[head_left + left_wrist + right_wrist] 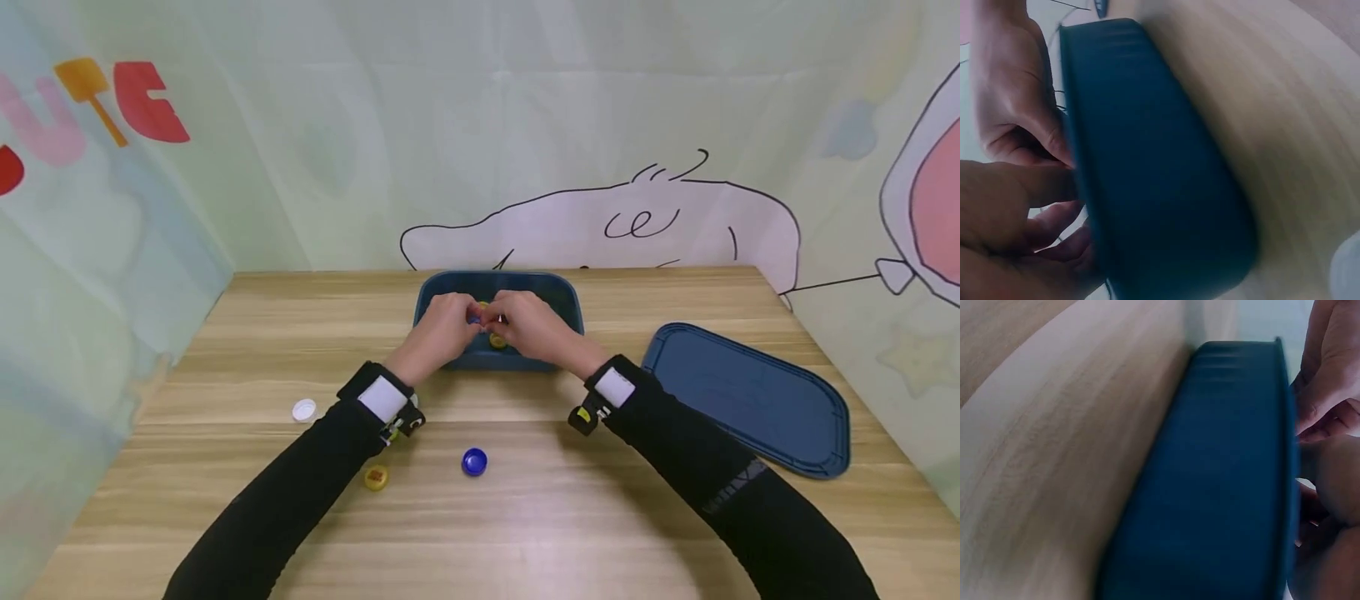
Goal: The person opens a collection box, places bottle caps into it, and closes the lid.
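Both hands are close together over a dark blue plastic box, their fingertips nearly meeting inside its rim. My left hand has its fingers curled around a blue bottle cap, of which only a sliver shows. Thumb and fingers of my right hand are bent towards the left fingertips; whether they pinch anything is hidden. Yellow bottle caps show inside the box, below and behind the fingers. In both wrist views the box wall covers the fingertips.
A dark blue lid lies at the right. On the wooden table in front of the box are a white cap, a yellow cap and a blue cap. A pale cap is partly hidden by the left wrist. A printed cloth hangs behind.
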A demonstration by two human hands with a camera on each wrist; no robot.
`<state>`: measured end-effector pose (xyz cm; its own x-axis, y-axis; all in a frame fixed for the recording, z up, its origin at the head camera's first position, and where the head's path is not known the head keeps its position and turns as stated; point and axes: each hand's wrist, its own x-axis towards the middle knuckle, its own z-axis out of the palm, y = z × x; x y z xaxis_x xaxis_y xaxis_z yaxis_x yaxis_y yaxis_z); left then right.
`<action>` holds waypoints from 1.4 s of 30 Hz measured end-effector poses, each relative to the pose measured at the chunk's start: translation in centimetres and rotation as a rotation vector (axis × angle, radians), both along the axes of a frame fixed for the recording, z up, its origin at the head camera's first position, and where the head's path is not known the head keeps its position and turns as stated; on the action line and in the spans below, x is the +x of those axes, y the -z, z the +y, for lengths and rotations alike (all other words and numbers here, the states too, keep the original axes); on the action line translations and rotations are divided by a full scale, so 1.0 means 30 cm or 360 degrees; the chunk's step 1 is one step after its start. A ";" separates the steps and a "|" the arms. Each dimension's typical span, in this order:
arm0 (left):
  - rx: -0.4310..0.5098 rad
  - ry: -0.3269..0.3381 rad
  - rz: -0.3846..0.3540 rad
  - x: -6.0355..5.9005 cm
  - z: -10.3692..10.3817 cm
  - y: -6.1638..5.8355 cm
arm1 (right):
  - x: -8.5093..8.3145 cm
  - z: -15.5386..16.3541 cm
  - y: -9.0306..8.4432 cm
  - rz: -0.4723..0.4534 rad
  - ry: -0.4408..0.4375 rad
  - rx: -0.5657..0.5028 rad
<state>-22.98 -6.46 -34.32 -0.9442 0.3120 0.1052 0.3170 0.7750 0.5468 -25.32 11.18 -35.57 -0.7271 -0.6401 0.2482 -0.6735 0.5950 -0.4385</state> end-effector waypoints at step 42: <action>-0.0286 -0.0061 -0.0280 -0.083 0.040 0.070 | -0.088 -0.048 0.040 -0.0275 -0.0041 0.0466</action>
